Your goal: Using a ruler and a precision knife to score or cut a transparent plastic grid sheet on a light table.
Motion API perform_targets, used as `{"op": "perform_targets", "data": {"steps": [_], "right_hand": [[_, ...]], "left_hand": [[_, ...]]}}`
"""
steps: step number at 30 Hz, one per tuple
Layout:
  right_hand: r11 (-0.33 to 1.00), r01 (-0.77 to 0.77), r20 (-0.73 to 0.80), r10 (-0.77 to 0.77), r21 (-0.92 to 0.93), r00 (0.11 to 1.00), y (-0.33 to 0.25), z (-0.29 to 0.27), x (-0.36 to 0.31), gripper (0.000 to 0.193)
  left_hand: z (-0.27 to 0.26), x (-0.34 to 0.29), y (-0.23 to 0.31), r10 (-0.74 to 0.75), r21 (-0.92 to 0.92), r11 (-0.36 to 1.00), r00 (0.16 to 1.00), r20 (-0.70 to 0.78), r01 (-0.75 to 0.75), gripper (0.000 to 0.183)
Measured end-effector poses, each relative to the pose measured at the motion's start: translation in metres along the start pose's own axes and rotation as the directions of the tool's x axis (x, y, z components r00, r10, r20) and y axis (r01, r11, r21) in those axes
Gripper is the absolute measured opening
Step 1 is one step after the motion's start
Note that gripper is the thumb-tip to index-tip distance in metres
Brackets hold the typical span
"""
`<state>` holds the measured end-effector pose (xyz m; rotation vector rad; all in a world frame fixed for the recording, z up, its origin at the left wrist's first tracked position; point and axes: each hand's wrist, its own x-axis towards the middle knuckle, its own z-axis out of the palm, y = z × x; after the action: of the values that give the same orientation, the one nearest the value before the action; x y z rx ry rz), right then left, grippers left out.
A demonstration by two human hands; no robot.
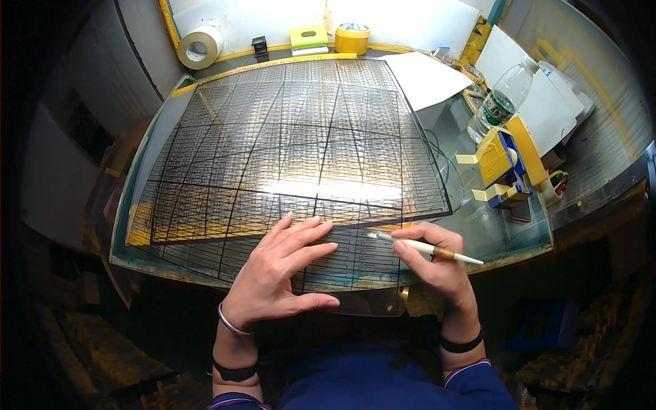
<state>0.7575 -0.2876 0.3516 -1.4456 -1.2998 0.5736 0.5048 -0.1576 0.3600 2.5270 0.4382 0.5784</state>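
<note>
A large clear film sheet [294, 147] printed with fine dark lines and a bold black grid covers most of the glass-topped table [478, 236]. My left hand [277, 266] rests on its near part, palm down with the fingers spread, holding nothing. In my right hand [437, 258] is a slim white pen-shaped tool [468, 259] with a brown band, gripped like a pen. Its pale tip points left, close to the film; whether it touches cannot be made out. A clear sheet corner [379, 305] overhangs the near table edge.
Along the back are a tape roll [198, 49], a black clip [260, 46], a yellow-green box [309, 38] and a yellow tub [352, 37]. White paper [424, 78] lies far right. A plastic bottle [502, 96] and a blue-and-yellow tape dispenser [506, 164] stand at right.
</note>
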Motion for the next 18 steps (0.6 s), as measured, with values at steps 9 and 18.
{"op": "perform_targets", "data": {"steps": [9, 18], "right_hand": [[0.992, -0.003, 0.165, -0.017, 0.123, 0.986, 0.006, -0.015, -0.005, 0.017], [0.989, -0.087, -0.081, 0.097, 0.118, 0.992, 0.006, -0.001, -0.001, 0.023]], "left_hand": [[-0.001, 0.000, 0.001, -0.002, -0.008, 1.000, 1.000, 0.002, 0.002, 0.078], [0.000, 0.000, 0.000, -0.001, -0.005, 1.000, 1.000, 0.004, 0.001, 0.078]]}}
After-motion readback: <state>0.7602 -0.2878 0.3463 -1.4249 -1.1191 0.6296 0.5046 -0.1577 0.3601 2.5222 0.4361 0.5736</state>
